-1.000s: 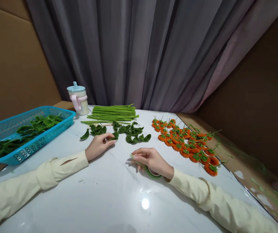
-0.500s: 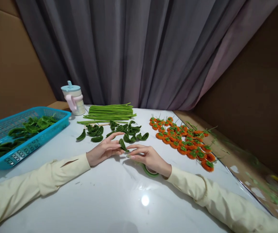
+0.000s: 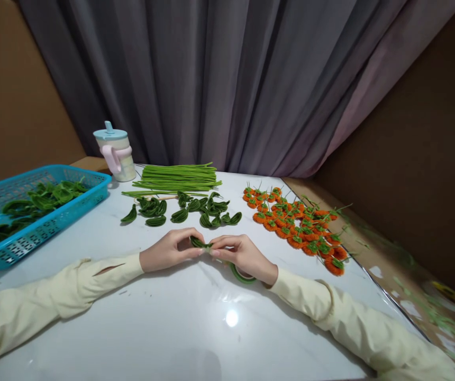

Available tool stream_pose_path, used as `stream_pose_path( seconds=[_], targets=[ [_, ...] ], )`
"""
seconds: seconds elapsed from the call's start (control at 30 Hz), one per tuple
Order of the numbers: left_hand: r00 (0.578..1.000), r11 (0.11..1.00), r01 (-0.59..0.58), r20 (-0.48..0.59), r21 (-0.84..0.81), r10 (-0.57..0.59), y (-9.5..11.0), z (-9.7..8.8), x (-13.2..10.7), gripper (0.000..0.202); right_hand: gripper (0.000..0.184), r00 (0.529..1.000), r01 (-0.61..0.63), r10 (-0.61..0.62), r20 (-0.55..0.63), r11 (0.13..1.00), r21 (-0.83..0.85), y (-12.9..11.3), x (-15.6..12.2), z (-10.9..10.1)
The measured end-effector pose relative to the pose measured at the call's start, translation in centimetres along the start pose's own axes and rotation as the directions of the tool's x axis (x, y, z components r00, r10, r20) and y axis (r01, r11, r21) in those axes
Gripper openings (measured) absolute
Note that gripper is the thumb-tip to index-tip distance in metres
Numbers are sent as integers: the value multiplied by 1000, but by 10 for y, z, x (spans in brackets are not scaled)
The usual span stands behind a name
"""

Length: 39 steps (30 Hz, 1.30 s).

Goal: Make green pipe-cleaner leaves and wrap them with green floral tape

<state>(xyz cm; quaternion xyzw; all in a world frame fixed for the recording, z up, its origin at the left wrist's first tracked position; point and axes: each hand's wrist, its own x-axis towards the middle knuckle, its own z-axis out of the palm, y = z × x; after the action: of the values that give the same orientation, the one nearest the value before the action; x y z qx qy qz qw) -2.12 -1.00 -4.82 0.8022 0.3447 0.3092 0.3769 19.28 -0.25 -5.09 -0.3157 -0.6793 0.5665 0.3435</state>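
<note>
A dark green fuzzy leaf (image 3: 197, 242), apparently bent from chenille stem, is pinched between the thumb and fingers of my left hand (image 3: 170, 250). My right hand (image 3: 248, 259) has its thumb and fingertips closed at the leaf's narrow end, close to the left fingertips. Whether a strip of tape is also between those fingers cannot be made out. A roll of green tape (image 3: 242, 275) lies partly hidden under my right hand. Just beyond both hands, several similar dark green leaves (image 3: 180, 215) are spread on the white table (image 3: 164, 323).
Bright green chenille stems (image 3: 178, 178) lie in a pile at the back. Orange flowers with green centres (image 3: 287, 232) cover the right side. At left stand a blue basket (image 3: 53, 227) holding green pieces and a lidded cup (image 3: 121, 159). A grey curtain (image 3: 196, 84) hangs behind.
My left fingers, raised and spread beside the leaf before, have closed onto it. The leaf has tipped from slanting to nearly level. The view has shifted slightly.
</note>
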Motion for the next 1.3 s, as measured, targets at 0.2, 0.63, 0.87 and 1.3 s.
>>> stream_pose_path(
  seconds=[0.2,0.63,0.87,1.3],
  targets=[
    [932,849,-303,-53,433,359,-4,8,-4,11,30,995,-97,97,-13,995,40,-1,-1,0],
    [910,779,-329,-40,534,412,-1,9,-3,14,30,999,-19,27,-38,978,209,3,1,2],
    [894,736,-373,6,564,448,-3,9,-3,14,36,998,-36,48,-41,968,247,3,1,3],
    [839,637,-419,7,648,544,-5,7,-4,18,36,996,-87,91,-15,978,189,-4,1,4]
  ],
)
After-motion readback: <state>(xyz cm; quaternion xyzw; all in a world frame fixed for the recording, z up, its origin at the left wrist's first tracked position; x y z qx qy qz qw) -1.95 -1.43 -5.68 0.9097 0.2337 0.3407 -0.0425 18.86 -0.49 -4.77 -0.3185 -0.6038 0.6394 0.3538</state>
